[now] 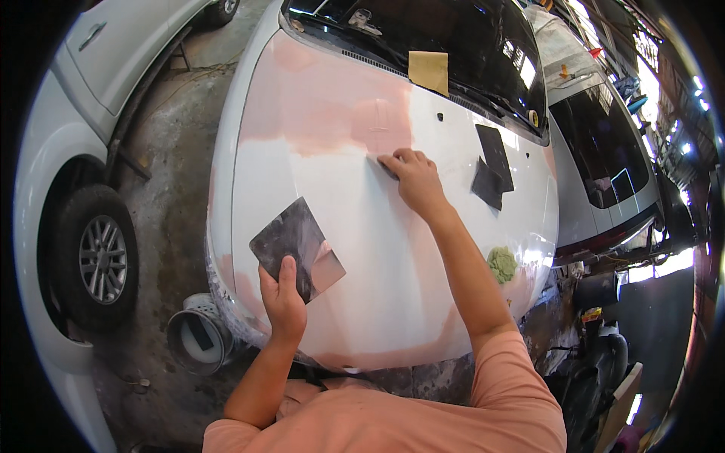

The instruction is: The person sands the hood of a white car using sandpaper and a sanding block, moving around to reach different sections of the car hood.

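Your right hand (411, 177), closed on what looks like a small spreader, presses the car hood (362, 249) beside the pink filler patch (325, 102) at eleven o'clock, while your left hand (283, 302) grips the mixing board (296, 248).

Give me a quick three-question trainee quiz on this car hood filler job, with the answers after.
1. True or false: the left hand holds a flat mixing board.
2. Where does the right hand press its spreader? A) on the windshield B) at the lower edge of the pink filler on the hood C) on the wheel
3. What lies on the hood near its right front corner?

Key
1. True.
2. B.
3. A green pad; two dark sanding sheets lie further up.
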`<action>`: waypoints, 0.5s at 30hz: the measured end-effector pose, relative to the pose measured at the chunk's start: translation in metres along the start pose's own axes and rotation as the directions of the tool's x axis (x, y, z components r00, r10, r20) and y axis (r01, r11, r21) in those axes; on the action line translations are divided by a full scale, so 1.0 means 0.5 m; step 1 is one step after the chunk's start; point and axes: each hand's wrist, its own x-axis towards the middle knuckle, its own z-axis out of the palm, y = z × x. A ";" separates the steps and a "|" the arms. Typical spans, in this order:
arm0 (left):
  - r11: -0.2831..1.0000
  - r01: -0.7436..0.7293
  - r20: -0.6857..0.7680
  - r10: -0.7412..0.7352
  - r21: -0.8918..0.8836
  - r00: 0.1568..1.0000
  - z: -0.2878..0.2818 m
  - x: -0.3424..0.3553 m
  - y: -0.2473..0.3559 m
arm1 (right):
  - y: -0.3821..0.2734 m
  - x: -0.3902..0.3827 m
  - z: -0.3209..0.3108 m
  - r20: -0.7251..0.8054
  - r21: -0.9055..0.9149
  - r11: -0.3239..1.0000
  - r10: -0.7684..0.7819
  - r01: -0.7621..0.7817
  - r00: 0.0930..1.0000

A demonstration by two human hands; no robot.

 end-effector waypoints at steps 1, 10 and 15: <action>1.000 0.003 0.003 -0.003 -0.019 1.000 0.000 0.000 -0.005 | -0.002 0.005 -0.011 0.013 0.033 0.999 0.015 -0.016 1.000; 0.950 0.230 0.063 -0.222 -0.212 0.973 0.092 0.072 -0.038 | 0.006 -0.030 -0.108 0.038 0.194 0.981 0.016 -0.023 0.999; 0.890 0.365 0.188 -0.322 -0.275 0.928 0.175 0.095 -0.024 | -0.124 -0.163 -0.232 -0.158 0.680 0.729 0.036 0.082 0.987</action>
